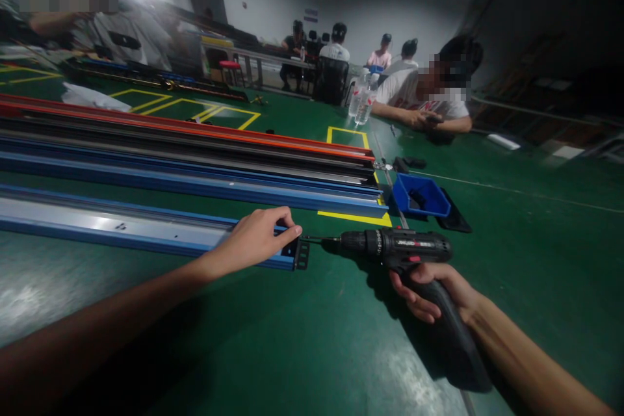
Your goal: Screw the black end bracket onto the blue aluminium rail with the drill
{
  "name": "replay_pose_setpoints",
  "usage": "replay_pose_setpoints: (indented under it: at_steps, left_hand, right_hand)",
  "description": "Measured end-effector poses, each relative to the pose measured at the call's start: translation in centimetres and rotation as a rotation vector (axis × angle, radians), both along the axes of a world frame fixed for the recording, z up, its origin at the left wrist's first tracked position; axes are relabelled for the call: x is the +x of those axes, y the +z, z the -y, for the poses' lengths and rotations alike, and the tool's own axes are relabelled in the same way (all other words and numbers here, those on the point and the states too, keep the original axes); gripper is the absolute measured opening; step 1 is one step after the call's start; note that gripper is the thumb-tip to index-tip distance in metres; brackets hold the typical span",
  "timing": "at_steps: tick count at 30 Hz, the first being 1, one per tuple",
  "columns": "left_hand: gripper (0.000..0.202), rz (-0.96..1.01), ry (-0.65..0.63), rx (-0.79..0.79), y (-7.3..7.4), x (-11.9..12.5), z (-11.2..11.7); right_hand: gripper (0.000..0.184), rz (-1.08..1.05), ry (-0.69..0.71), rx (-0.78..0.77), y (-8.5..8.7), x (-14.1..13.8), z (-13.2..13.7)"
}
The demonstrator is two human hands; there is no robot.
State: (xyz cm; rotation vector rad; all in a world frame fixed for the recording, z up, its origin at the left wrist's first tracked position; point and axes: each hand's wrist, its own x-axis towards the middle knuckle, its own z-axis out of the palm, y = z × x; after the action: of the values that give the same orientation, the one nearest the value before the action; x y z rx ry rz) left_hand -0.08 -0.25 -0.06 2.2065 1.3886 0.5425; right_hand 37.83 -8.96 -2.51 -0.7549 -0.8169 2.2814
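A long blue metal rail [121, 229] lies on the green table, ending in a small black bracket [301, 253]. My left hand [258, 237] rests on that end of the rail, fingers curled down over it beside the bracket. My right hand [431, 289] is wrapped round the handle of a black cordless drill [400, 248]. The drill lies level, and its bit tip points left and touches the bracket.
Several more rails, blue, black and orange [195, 156], lie side by side behind. A blue parts bin [420, 196] stands right of them on yellow floor-style markings. Two water bottles [363, 99] and a seated person's arms [429, 118] are farther back; other people sit at distant tables.
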Motion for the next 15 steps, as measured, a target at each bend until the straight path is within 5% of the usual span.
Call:
replay_pose_setpoints:
  at_steps: [15]
  left_hand:
    - [0.028,-0.005,0.006,0.002,0.02,0.13,0.09]
  right_hand:
    - [0.027,0.021,-0.026,-0.077,-0.27,0.53,-0.14]
